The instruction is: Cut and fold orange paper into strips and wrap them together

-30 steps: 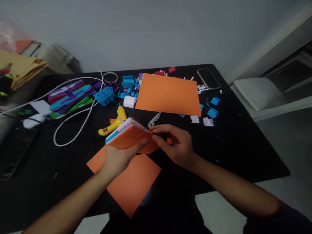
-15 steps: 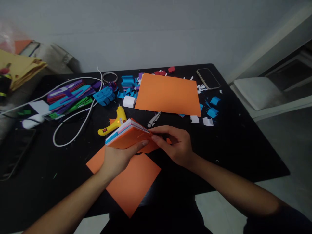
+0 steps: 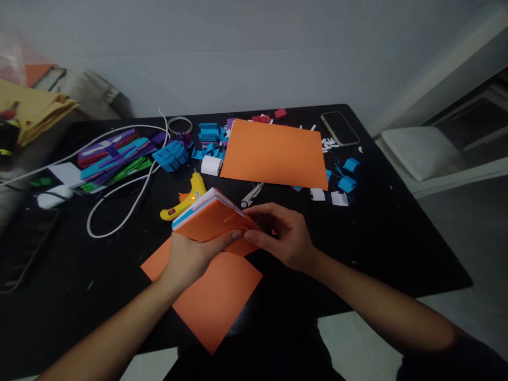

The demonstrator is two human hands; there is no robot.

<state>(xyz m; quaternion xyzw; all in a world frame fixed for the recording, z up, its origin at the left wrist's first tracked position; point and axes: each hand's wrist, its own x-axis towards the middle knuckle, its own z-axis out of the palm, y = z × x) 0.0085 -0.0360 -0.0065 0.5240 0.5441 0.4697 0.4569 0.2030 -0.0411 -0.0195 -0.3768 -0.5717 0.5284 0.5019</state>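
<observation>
My left hand (image 3: 192, 254) is closed around the lower left of a thick stack of coloured paper (image 3: 212, 219), thumb across its orange outer sheet. White, blue and pink layers show along the upper edge. At the stack's right end, my right hand (image 3: 289, 238) grips the orange paper between thumb and fingers; part of that edge is hidden by the fingers. Beneath lies an orange sheet (image 3: 222, 301), turned cornerwise on the table. A yellow glue gun (image 3: 186, 200) with a lit orange light lies just behind the stack. Scissors (image 3: 251, 196) rest partly behind it.
A large orange sheet (image 3: 278, 152) covers paper scraps at the back. Folded coloured strips (image 3: 115, 159) and a looped white cable (image 3: 137, 203) lie left. One phone (image 3: 340, 128) is back right, another (image 3: 27, 246) at left. Blue pieces (image 3: 347, 184) lie right of the large sheet.
The stack has tilted slightly, showing more of its orange face. My right thumb has shifted a little lower and away from the fingertips, along the orange edge. My left hand keeps its hold.
</observation>
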